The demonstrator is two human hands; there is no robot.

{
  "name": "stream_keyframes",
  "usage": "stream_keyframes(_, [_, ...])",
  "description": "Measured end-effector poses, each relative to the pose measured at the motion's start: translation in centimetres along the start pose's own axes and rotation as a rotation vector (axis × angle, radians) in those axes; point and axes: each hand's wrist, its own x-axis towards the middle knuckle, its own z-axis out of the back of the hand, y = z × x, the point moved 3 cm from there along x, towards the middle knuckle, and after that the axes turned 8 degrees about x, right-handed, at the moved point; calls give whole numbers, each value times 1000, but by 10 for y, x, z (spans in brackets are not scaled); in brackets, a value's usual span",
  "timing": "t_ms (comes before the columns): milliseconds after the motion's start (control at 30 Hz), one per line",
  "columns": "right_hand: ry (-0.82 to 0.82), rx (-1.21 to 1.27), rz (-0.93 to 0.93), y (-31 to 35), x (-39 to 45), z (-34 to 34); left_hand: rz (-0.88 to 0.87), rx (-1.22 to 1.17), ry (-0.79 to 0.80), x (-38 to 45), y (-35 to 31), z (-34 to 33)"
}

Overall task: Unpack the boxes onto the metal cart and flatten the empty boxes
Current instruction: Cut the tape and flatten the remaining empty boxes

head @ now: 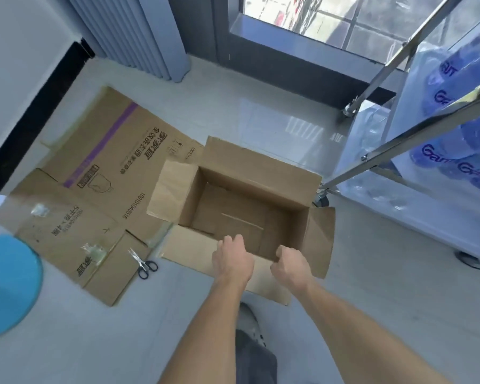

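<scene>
Both of our hands curl over the near rim of the open cardboard box (250, 206): the left hand (232, 261) grips the edge beside the near flap, and the right hand (290, 263) grips the same edge just to its right. From the head view we see the box standing empty on the pale floor (372, 300), flaps spread, with a flattened box (94, 173) lying just to its left and scissors (143, 263) resting at that flat box's near edge. To the right stands the metal cart (416, 139), its shelves carrying plastic-wrapped packs of blue-labelled bottles (441, 106).
</scene>
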Motion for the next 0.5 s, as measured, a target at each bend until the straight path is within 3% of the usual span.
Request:
stream_keyframes(267, [134, -4, -74, -22, -49, 11, 148, -70, 385, -48, 19, 5])
stream_keyframes(500, [87, 47, -62, 7, -31, 51, 165, -85, 207, -12, 0, 45])
